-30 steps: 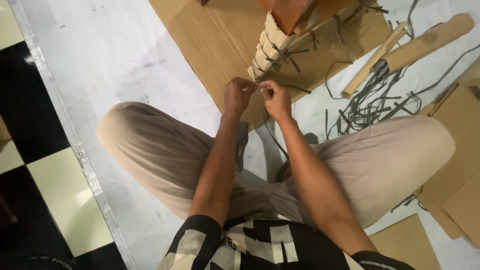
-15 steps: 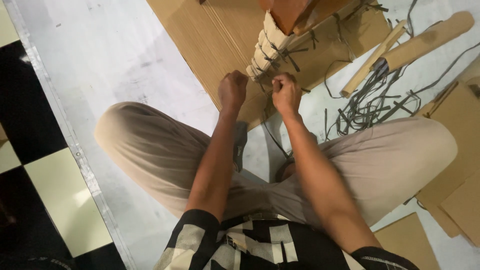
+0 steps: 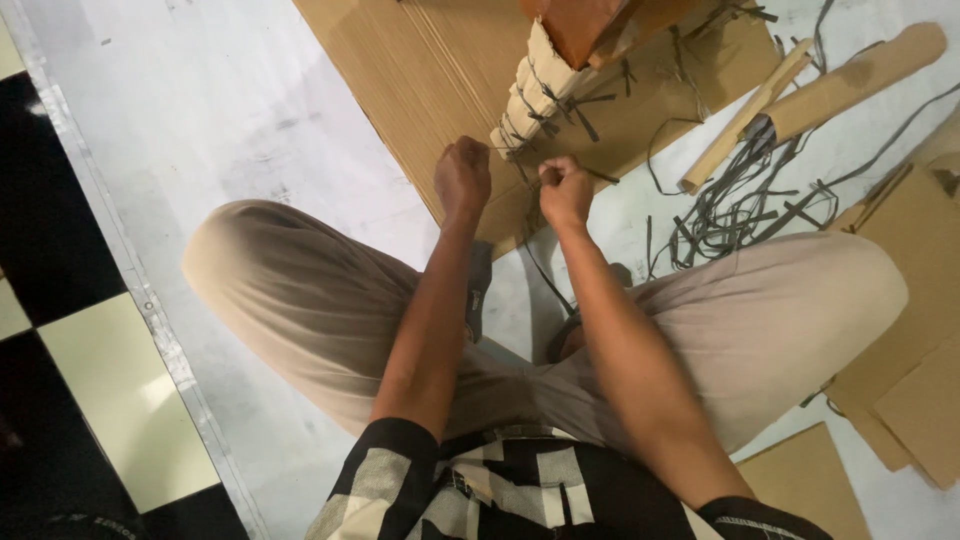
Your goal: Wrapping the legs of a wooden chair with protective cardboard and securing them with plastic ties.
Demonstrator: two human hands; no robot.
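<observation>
Down on the pale floor sheet point(image 3: 250, 130), between bent knees: left hand point(image 3: 462, 178) fisted, right hand point(image 3: 565, 190) fisted, a little apart, each clamped on an end of dark strap point(image 3: 527, 172); strap looped round the foot of the cardboard-wrapped leg point(image 3: 530, 100), resting on a flat cardboard sheet point(image 3: 440, 70); loose straps point(image 3: 740, 200) heaped to the right. Likely risks: uneven pull sliding the loop off the padding; too hard a tug snapping the strap or crushing the wrap.
</observation>
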